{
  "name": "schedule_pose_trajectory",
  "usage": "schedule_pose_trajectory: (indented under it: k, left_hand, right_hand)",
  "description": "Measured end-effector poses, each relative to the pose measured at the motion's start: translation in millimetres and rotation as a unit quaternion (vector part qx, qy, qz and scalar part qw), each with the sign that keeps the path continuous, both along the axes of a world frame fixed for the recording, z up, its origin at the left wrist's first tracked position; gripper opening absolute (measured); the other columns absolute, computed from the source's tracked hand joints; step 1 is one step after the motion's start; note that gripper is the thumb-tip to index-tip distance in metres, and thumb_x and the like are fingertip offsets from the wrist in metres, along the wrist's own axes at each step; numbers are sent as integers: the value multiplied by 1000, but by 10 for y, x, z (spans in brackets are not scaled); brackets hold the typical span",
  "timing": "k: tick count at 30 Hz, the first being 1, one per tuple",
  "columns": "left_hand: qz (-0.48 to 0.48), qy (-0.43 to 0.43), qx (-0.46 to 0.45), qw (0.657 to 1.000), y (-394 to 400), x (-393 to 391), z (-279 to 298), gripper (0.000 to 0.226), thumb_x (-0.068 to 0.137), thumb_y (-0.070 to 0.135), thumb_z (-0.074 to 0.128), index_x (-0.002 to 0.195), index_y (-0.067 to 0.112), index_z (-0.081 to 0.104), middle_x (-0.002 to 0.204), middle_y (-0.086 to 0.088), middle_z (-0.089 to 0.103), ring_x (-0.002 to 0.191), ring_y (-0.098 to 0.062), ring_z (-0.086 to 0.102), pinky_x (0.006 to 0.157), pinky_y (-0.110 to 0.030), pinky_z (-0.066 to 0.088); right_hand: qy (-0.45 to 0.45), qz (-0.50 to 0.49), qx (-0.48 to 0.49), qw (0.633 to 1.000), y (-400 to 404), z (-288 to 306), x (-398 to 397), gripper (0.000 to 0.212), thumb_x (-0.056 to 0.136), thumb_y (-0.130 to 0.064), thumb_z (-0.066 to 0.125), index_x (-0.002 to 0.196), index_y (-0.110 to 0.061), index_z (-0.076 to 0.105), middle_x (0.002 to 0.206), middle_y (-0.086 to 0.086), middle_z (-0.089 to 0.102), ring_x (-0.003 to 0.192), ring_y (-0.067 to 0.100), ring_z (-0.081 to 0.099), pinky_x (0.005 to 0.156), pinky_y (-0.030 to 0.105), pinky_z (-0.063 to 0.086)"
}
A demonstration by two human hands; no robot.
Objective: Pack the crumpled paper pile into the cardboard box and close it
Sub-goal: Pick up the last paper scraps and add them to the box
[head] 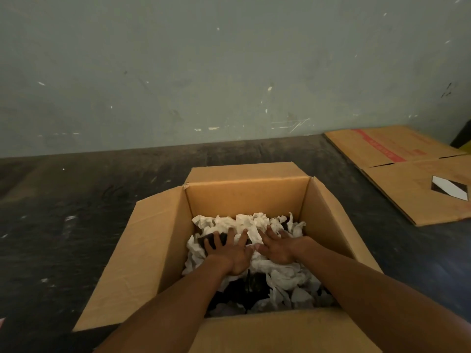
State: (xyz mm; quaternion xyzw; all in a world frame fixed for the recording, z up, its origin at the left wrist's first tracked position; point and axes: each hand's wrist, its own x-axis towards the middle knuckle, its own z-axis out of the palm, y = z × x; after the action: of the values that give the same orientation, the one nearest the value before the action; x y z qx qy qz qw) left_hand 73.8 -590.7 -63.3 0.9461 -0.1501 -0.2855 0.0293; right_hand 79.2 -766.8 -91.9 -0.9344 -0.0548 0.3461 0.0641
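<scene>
Dim, soft, slightly blurred view; wide-angle bending at edges, dark shadowed floor (76,225).

The cardboard box (158,245) in the middle of the frame is light brown, like toast. The crumpled paper (254,222) in it is white, with dark bits showing between. The floor (76,212) is dark grey with small white specks. The wall (204,72) across the top is pale grey-green with little white marks. At the right, the flat cardboard (407,179) is brown with a red stripe and a white shape.
</scene>
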Motion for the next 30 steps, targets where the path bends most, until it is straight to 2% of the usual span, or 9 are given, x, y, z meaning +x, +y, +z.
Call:
schedule_pose_trajectory:
  k: [3, 5, 8, 11, 14, 17, 20, 25, 30]
  left_hand:
    - [-6, -81, -28, 996, 54, -52, 116, 69, 95, 68, 24, 155, 41, 6, 164, -6, -11, 147, -42, -13, 115, -64, -5]
    - [-20, -103, -54, 993, 97, -98, 252, 67, 95, 68, 26, 154, 39, 14, 161, -6, 2, 145, -40, 0, 116, -62, 2]
    - [-29, -94, -115, 989, 192, -220, 454, 63, 95, 64, 34, 150, 33, 25, 149, -10, 22, 137, -37, 20, 112, -53, 25]
    - [-54, -97, -165, 980, 296, -383, 586, 41, 92, 51, 56, 123, 27, 47, 125, -7, 46, 112, -28, 49, 94, -44, 46]
    - [-111, 54, -155, 980, 314, -509, 632, 26, 90, 44, 64, 106, 24, 59, 112, -4, 61, 98, -23, 60, 80, -36, 51]
    - [-167, 103, -61, 979, 221, -605, 549, 30, 95, 34, 59, 120, 19, 60, 127, -6, 59, 109, -24, 57, 88, -36, 48]
    - [-156, 105, -26, 982, 131, -630, 450, 35, 96, 28, 56, 128, 14, 56, 134, -10, 56, 117, -29, 55, 94, -38, 45]
    - [-134, 136, -18, 981, 135, -656, 449, 36, 98, 27, 52, 131, 12, 53, 136, -12, 55, 119, -29, 54, 92, -36, 43]
    - [-132, 177, -17, 975, 235, -681, 698, 43, 101, 22, 41, 143, 19, 48, 150, -6, 44, 134, -25, 44, 110, -40, 38]
  right_hand:
    - [-52, -24, 69, 996, 42, 385, -158, 74, 96, -61, 29, 154, -20, 11, 162, 6, 14, 148, 31, 14, 118, 44, 15]
    - [-67, -30, 96, 993, 12, 663, -256, 61, 94, -47, 50, 146, -18, 35, 150, 6, 40, 136, 28, 40, 108, 38, 34]
    - [-112, -25, 114, 987, -50, 963, -463, 68, 85, -39, 67, 144, -25, 37, 144, 3, 45, 131, 25, 44, 107, 41, 38]
    - [-91, -13, 68, 993, -62, 1145, -751, 79, 80, -44, 72, 145, -37, 27, 144, 4, 37, 128, 27, 44, 105, 41, 40]
    - [-5, 12, 1, 1000, -11, 1100, -957, 82, 76, -48, 75, 140, -51, 24, 144, 4, 32, 124, 30, 48, 99, 43, 47]
    - [41, 27, -34, 998, 82, 958, -1022, 68, 85, -37, 68, 136, -52, 26, 149, 7, 32, 123, 32, 49, 96, 45, 48]
    - [43, 42, -51, 997, 142, 852, -1001, 59, 92, -24, 59, 140, -37, 28, 148, 10, 37, 121, 31, 51, 97, 45, 46]
    - [25, 68, -99, 992, 140, 716, -982, 57, 98, -33, 43, 149, -28, 20, 157, 8, 29, 138, 31, 38, 110, 51, 33]
    - [36, 27, -29, 999, 119, 933, -967, 56, 92, -41, 57, 143, -34, 36, 149, 2, 40, 122, 21, 49, 94, 32, 44]
